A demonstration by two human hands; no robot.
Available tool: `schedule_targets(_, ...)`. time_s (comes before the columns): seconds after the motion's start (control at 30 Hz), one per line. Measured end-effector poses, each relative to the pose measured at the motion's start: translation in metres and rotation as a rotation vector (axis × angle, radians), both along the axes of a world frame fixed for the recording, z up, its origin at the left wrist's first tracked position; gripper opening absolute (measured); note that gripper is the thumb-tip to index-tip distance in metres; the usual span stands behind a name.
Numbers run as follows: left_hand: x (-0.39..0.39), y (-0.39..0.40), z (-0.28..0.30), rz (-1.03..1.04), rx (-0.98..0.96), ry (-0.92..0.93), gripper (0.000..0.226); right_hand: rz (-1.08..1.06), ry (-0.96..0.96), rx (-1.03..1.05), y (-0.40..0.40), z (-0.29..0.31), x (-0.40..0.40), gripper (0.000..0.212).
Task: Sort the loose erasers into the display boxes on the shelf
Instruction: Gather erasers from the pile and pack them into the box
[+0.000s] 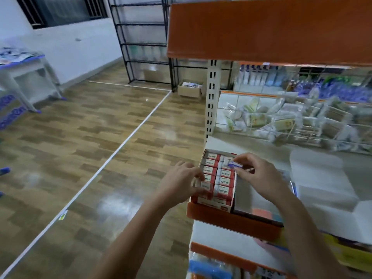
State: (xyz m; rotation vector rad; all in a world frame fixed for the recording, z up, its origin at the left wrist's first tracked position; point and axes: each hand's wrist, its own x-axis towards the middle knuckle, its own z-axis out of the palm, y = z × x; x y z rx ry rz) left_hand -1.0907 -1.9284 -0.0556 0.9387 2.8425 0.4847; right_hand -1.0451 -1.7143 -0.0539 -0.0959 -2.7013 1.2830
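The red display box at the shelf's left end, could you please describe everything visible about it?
The red display box looks like thin cardboard, open-topped, and sits at the left end of the white shelf behind its orange front lip. Two rows of red-and-white sleeved erasers nearly fill it. The left hand touches its left side; the right hand pinches a blue-and-white eraser over its far right corner. A grey box stands beside it.
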Motion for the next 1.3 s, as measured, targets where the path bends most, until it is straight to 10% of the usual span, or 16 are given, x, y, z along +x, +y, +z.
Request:
schedule_targets(0.87, 0.021, 0.129, 0.010, -0.461, 0.139, 0.049, 0.029, -0.427, 0.013, -0.005, 0.096, 0.002, 0.117, 0.026)
schedule_targets(1.3, 0.058, 0.204, -0.017, -0.148, 0.029, -0.044, 0.041, -0.011, -0.354, 0.271, 0.165, -0.007, 0.132, 0.015)
